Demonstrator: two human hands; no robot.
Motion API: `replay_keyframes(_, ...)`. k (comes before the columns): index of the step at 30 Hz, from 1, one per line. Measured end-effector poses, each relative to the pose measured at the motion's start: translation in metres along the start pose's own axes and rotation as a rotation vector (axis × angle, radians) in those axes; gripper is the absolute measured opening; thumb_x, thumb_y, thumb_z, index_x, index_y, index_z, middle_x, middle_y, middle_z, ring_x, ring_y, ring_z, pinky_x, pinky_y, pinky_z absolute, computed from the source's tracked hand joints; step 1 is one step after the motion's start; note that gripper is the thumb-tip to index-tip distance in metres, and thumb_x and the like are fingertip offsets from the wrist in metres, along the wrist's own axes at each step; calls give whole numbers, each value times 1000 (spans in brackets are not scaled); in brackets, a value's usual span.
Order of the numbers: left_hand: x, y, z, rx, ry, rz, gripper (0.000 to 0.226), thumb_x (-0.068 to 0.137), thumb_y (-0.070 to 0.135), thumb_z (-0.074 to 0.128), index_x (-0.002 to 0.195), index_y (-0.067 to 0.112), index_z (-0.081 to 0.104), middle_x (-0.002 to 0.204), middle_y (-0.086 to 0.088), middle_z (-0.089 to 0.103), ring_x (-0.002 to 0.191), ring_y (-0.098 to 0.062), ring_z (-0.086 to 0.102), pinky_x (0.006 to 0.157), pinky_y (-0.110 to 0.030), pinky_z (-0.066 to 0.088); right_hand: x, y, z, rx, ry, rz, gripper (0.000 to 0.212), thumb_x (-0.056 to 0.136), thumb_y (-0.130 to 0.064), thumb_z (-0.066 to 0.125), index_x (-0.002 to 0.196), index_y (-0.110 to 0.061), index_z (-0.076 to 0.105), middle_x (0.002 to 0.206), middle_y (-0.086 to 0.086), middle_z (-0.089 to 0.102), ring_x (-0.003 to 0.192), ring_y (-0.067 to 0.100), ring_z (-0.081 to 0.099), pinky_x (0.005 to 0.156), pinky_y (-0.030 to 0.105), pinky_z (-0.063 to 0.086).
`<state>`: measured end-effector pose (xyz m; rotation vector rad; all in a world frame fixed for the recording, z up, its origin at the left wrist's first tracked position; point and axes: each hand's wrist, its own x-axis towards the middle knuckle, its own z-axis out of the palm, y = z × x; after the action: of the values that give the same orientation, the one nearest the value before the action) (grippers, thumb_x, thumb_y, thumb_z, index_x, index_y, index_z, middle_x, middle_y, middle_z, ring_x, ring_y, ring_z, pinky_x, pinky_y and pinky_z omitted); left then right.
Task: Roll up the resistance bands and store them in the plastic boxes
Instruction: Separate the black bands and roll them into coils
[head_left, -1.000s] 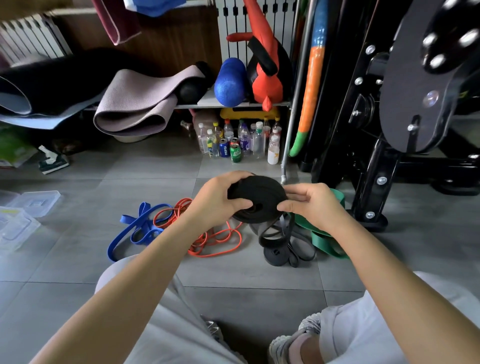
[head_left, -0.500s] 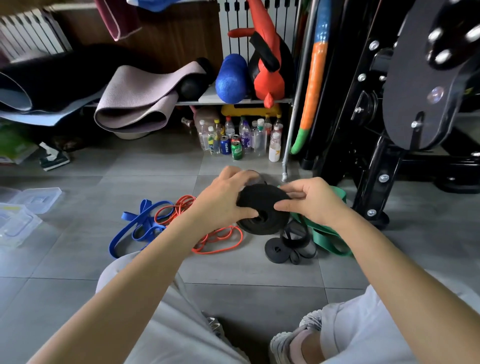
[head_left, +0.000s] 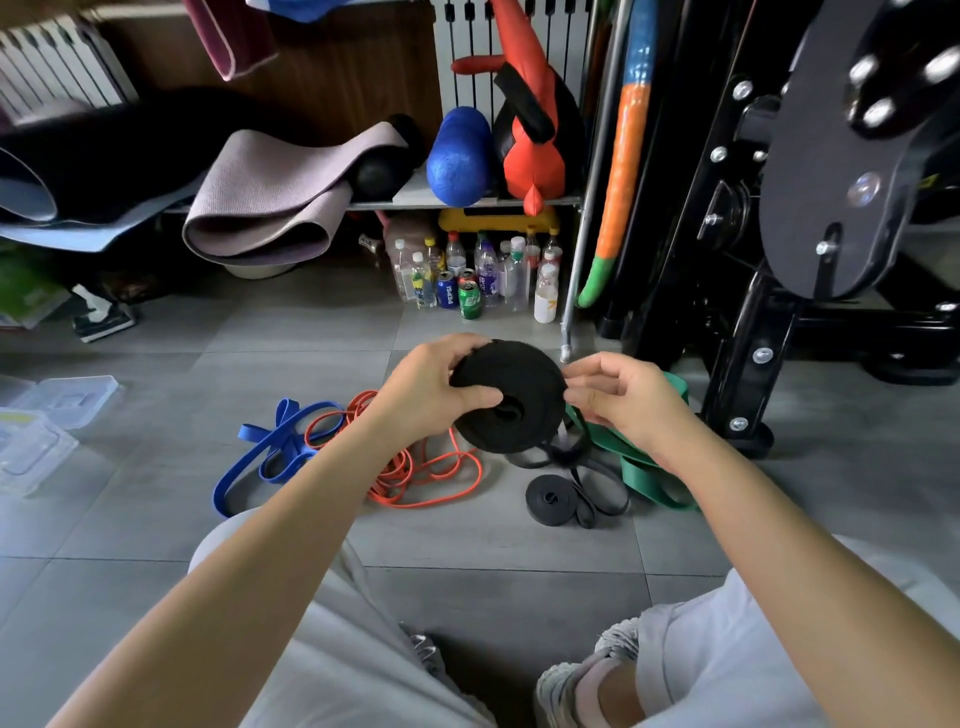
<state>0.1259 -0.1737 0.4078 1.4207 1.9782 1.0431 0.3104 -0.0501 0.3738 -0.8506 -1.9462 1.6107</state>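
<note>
Left hand (head_left: 431, 395) grips the coiled black rubber resistance band (head_left: 514, 384), thumb across its near face; right hand (head_left: 631, 402) pinches its right edge, fingers curled.

Dim, soft indoor light; shelf recesses fall into deep shadow. Glare on bolts (head_left: 862, 70). Wide-angle bending at edges.

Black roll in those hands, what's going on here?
A person seated on the floor holds a resistance band wound into a thick black roll. The left hand grips it, thumb at its centre, and the right hand pinches its right edge. A blue band, an orange band, a green band and a smaller black band lie on the floor. The plastic boxes sit far left; no band is stored yet.
</note>
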Motion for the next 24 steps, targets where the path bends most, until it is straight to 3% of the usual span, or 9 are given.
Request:
replay_keyframes(2,0,1,-1,-97,44,-10,40,77,7,73,110,24,57,100,6,65,99,-16,63,90,-33,52,-1,-1,1,27,30,-27,24,82,-3,68,89,-26,66,83,-6,68,69,-4,62,69,15,47)
replay_keyframes(4,0,1,-1,-160,56,-18,41,77,4,73,106,28,55,98,10,64,98,-15,62,87,-28,52,-2,-3,1,65,30,-23,22,83,-3,66,91,-24,65,87,-3,69,68,-4,62,62,11,45)
replay_keyframes(8,0,0,1,-266,63,-42,41,78,3,72,97,35,56,99,10,65,97,-15,63,80,-32,56,-4,-6,4,159,27,-17,21,81,-1,67,95,-17,64,90,2,72,84,16,66,80,32,54)
replay_keyframes(10,0,-1,2,-308,55,-53,41,79,2,71,95,37,56,98,7,66,94,-17,65,74,-33,58,-6,-7,5,128,46,-42,24,79,0,69,94,-17,63,87,3,72,82,19,65,80,35,54)
replay_keyframes(14,-2,-1,5,-417,36,-98,36,81,2,69,99,32,58,95,3,68,85,-18,68,66,-34,59,-6,-9,4,136,89,-63,23,79,-1,69,92,-19,64,74,-5,73,75,9,68,69,24,56)
replay_keyframes(19,0,-1,15,-474,51,-134,36,81,1,68,108,23,58,102,-4,68,93,-26,67,73,-47,58,-7,-1,7,52,221,-16,15,82,-16,71,81,-18,57,69,-3,65,68,11,59,70,22,49)
replay_keyframes(21,3,-6,20,-472,53,-165,39,81,2,69,113,20,57,108,-8,67,96,-28,66,74,-49,58,-6,7,10,13,240,11,15,82,-22,70,79,-21,56,72,-2,64,69,8,56,66,16,45)
replay_keyframes(24,14,-21,32,-489,69,-202,40,80,1,70,116,13,57,108,-12,67,95,-28,67,70,-40,59,5,23,10,-51,274,66,12,83,-26,70,80,-26,58,91,0,62,89,11,56,80,26,42)
